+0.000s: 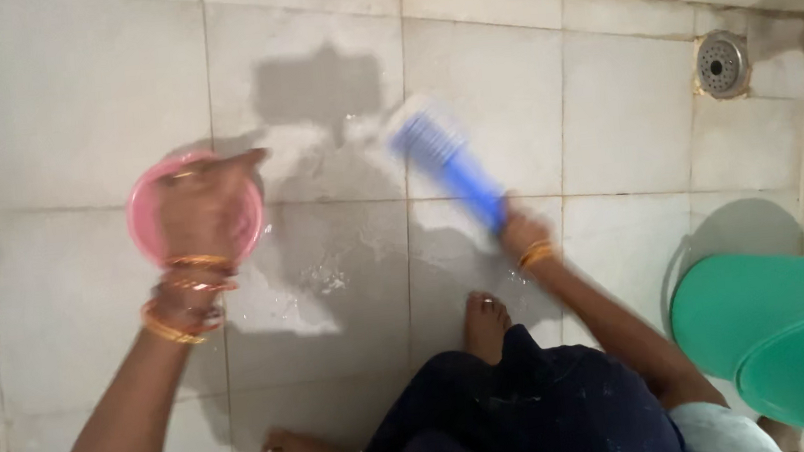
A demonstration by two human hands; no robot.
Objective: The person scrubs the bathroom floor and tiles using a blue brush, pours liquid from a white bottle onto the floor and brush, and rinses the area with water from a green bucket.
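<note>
Across the middle of the frame, a tiled floor (72, 109) is being scrubbed. The right hand (522, 237) is closed around the handle of a blue scrubbing brush (445, 159), whose bristled head is set on the tiles just above centre; its outline is blurred. The left hand (207, 214), at centre left, is curled over a pink mug (145, 219), which is gripped from above and held over the floor; whether anything is in it cannot be told. Bangles are worn on both wrists.

A wet, darker patch (346, 250) with flecks of foam is seen spread over the central tiles, from beside the mug down to the bare feet at the bottom centre. That stretch is judged to be already wetted and partly scrubbed. The tiles at the far left and along the top look pale and dry, so most of the floor is judged still to be done. A round metal drain (722, 62) is set in the upper right, and a green bucket (780, 338) stands at the lower right.
</note>
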